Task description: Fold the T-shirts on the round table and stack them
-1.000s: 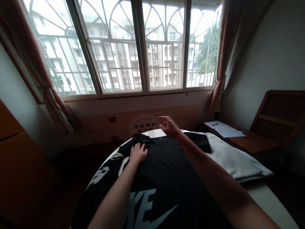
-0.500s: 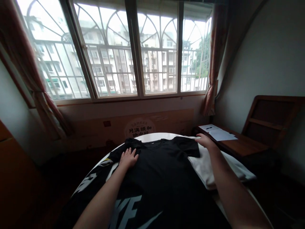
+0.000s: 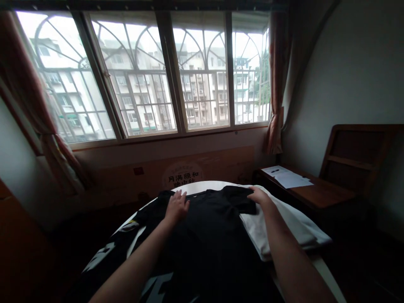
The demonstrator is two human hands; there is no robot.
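A black T-shirt (image 3: 208, 235) with large pale lettering near its lower part lies spread on a white round table (image 3: 205, 184), its collar at the far side. My left hand (image 3: 177, 207) is over the shirt's upper left by the collar, fingers stretched out and holding nothing. At the far right, my right hand (image 3: 260, 196) has its fingers closed on the end of the T-shirt's right sleeve. Beneath that sleeve and my right forearm is a folded white cloth (image 3: 288, 225). Another dark garment with white and yellow print (image 3: 101, 256) lies to the left.
Right of the table stands a wooden desk or chair-like piece (image 3: 328, 193) with paper sheets (image 3: 287, 176) and a pen on it. Behind the table, a printed cardboard panel (image 3: 221, 162) leans below a barred window (image 3: 142, 84). Curtains (image 3: 276, 92) hang at both sides.
My left hand has slid farther up toward the collar. My right hand stays at the sleeve end, which has shifted slightly inward. The view has tilted up a little.
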